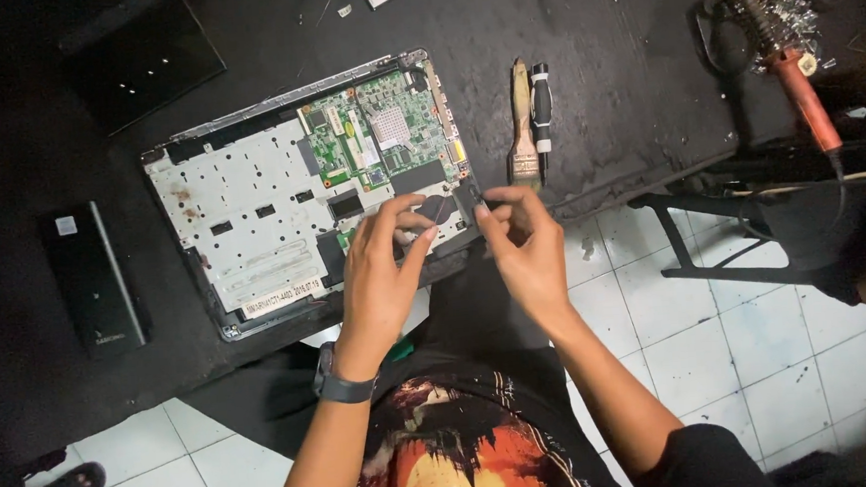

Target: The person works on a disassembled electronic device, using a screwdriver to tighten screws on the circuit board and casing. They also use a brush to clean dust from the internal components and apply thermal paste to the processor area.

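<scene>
Laptop: opened laptop base (251,210) lies on the black workbench (603,73), its silver inner plate up and the green circuit board (376,137) bare at the far right corner.
Left hand: the left hand (380,272) rests over the near right corner of the base, fingers curled down onto a dark part (438,209) there; whether it grips or only steadies cannot be told.
Right hand: the right hand (523,248) pinches a small dark piece (488,204) between thumb and forefinger at the base's right edge, closed on it.
Tools: a paint brush (522,128) and a black-handled screwdriver (541,116) lie side by side just right of the base; a soldering iron (804,90) sits well apart, far right.
Other: a dark slab-shaped device (93,279) lies left of the base.
Risk: the base's near corner overhangs the bench edge, so downward pressure could tip it; the pinched piece looks tiny and could slip to the tiled floor (720,356); a hard tug near the board could strain a connector.
</scene>
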